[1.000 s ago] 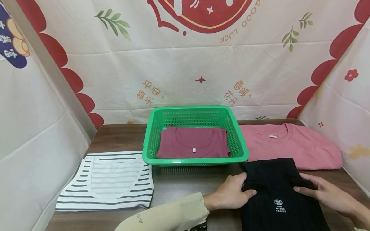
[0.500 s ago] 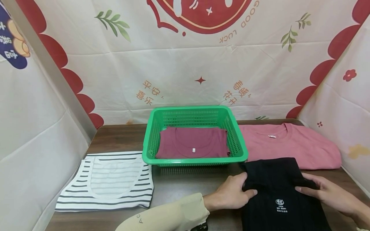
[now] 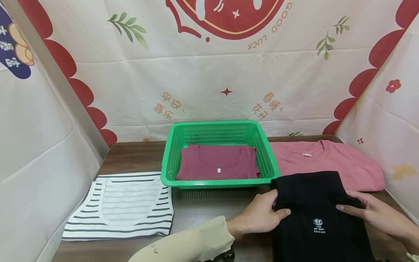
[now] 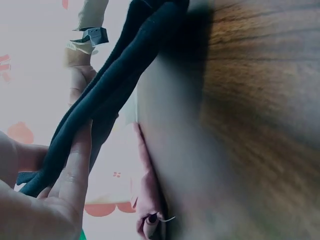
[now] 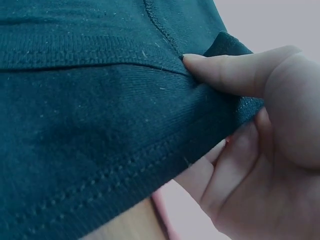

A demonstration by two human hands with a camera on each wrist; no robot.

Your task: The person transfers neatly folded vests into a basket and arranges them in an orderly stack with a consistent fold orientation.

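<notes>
Head view: one black garment (image 3: 322, 233), folded, at the right side of the desk (image 3: 137, 154), toward the near edge; its near end is cut off by the frame. White print on its front, too small to read.

Left hand (image 3: 262, 216): pinching the garment's left edge, thumb on top; fingertips hidden by the cloth. The left wrist view shows this cloth lifted clear of the desk.

Right hand (image 3: 373, 213): pinching the right edge, thumb on top; fingers underneath, partly concealed in the right wrist view.

Sleeve (image 3: 196, 240), beige, on the left arm; lettering illegible, lower part cropped.

Green basket (image 3: 220, 182), one, near the middle of the desk's far edge. Contents: one maroon garment (image 3: 218, 160), folded, tag unreadable.

Pink garment (image 3: 330, 160), one, at the far right corner; near side partly hidden by the black garment, left end by the basket.

Striped garment (image 3: 121, 211), white and dark, one, along the left edge; its far right corner lies behind the basket rim.

Desk: brown, wood-grained; near edge out of frame, surface blurred in the left wrist view.
</notes>
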